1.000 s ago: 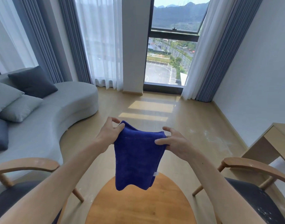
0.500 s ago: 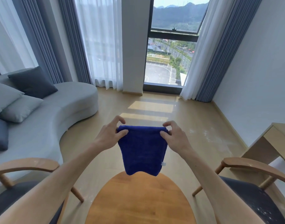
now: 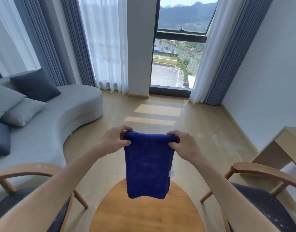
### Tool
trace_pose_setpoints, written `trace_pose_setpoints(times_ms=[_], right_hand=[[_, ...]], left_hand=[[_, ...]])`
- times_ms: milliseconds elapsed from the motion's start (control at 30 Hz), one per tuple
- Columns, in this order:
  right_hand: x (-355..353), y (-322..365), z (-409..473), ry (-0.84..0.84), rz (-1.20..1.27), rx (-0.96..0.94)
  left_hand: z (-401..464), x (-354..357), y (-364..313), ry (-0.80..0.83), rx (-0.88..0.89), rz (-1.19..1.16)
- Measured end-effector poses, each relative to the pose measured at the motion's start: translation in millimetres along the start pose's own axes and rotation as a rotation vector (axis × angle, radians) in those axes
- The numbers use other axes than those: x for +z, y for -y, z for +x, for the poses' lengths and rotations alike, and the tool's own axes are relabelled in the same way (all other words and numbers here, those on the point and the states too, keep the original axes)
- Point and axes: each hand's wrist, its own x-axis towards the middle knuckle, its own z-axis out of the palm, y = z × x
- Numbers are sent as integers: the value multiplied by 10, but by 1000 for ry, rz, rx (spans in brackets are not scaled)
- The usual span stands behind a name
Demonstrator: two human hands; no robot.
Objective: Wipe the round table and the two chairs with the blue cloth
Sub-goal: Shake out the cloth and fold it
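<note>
Above one round table (image 3: pixel 143 216) flanked by two chairs (image 3: pixel 26 195) (image 3: pixel 267 201), left hand (image 3: pixel 114 142) and right hand (image 3: pixel 184 144) pinch one blue cloth (image 3: pixel 148 164).

A blue cloth (image 3: pixel 148 164) hangs folded above the far edge of the round table (image 3: pixel 146 215), not touching it. The left hand (image 3: pixel 114 142) pinches the cloth's upper left corner and the right hand (image 3: pixel 183 145) pinches its upper right corner (a small white tag shows on the cloth's right edge). Left of the table stands one wooden chair (image 3: pixel 29 170) with a dark seat, right of it another chair (image 3: pixel 264 173). A grey sofa (image 3: pixel 60 118) lies beyond the table, to its left.
</note>
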Motion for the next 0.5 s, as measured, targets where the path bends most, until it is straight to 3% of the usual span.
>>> trace_pose_setpoints(times_ms=[233,500], right_hand=[[32,-49,-21,-78,-53,-33],[-63,-34,13,-50,193,63]], left_hand=[[24,35,-6,-96,105,201],[-2,22,-93,-46,-58,-249]])
